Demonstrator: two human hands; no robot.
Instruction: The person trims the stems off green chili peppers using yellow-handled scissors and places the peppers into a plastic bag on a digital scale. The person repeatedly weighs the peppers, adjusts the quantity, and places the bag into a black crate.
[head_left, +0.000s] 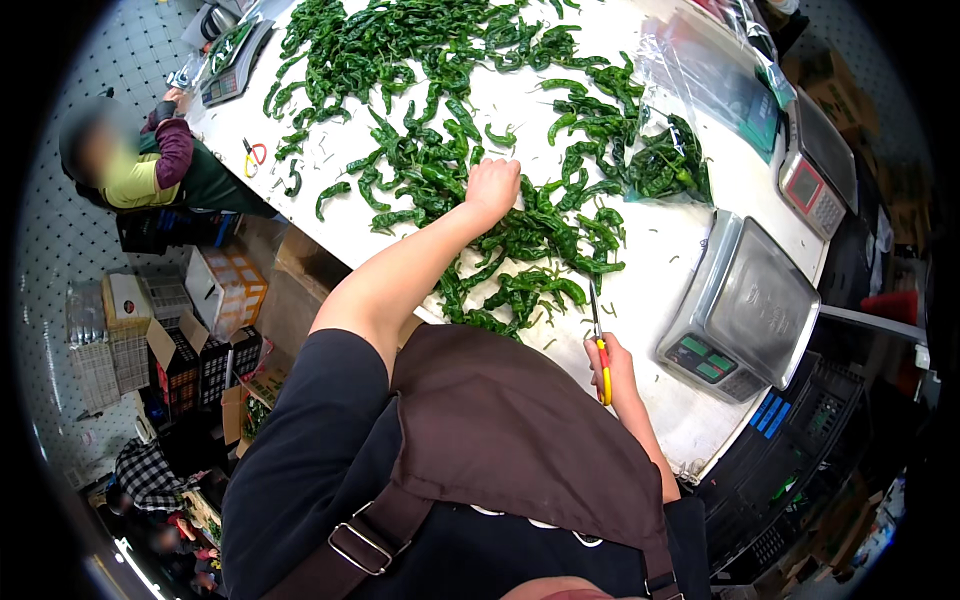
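Long wrinkled green peppers (555, 232) lie in loose heaps over the white tabletop (645, 300). My left hand (493, 184) reaches into the middle of them, its fingers curled; whether a pepper is inside is hidden. Near the table's front edge, my right hand (619, 367) holds scissors (603, 360) with red and yellow handles, blades pointing away from me towards a pepper. Short cut stems (550, 344) are scattered around the peppers. A clear plastic bag (667, 169) with green peppers in it lies beyond my right hand.
A digital scale (765, 300) with a metal pan stands at the right, a second scale (814, 165) behind it. Flat plastic bags (712, 75) lie at the back right. Red and yellow scissors (253, 157) lie far left, near another person (142, 165) and a third scale (232, 75).
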